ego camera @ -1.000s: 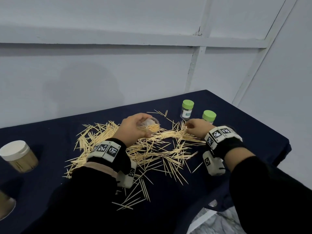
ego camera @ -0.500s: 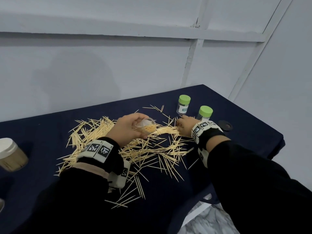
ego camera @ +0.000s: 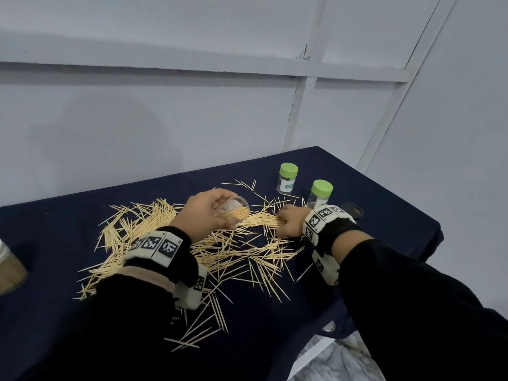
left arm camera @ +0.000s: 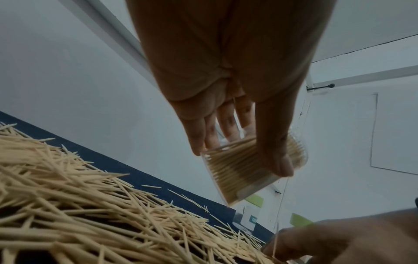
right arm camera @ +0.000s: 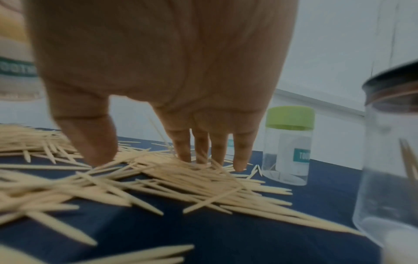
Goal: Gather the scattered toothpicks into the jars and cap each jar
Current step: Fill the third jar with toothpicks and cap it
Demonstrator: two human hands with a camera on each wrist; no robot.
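Toothpicks (ego camera: 220, 251) lie scattered in a wide pile on the dark blue tablecloth (ego camera: 384, 210). My left hand (ego camera: 209, 213) grips a clear jar (ego camera: 235, 211), tilted on its side above the pile and partly filled with toothpicks (left arm camera: 246, 166). The thumb (left arm camera: 280, 160) lies across the jar's wall. My right hand (ego camera: 288, 221) is down on the pile just right of the jar. Its fingertips (right arm camera: 203, 155) and thumb (right arm camera: 95, 148) touch the toothpicks (right arm camera: 181, 176), thumb apart from the fingers. Two clear jars with green caps (ego camera: 287, 182) (ego camera: 320, 193) stand behind the right hand.
A black lid (ego camera: 353, 211) lies right of the green-capped jars, near the table's right edge. A jar of toothpicks with a white cap (ego camera: 9, 268) stands at the far left. A clear jar (right arm camera: 389, 169) stands close beside my right wrist. A grey wall runs behind the table.
My right hand has slid a little left into the pile, nearer the tilted jar. The left hand has kept hold of the jar. The head view has shifted slightly.
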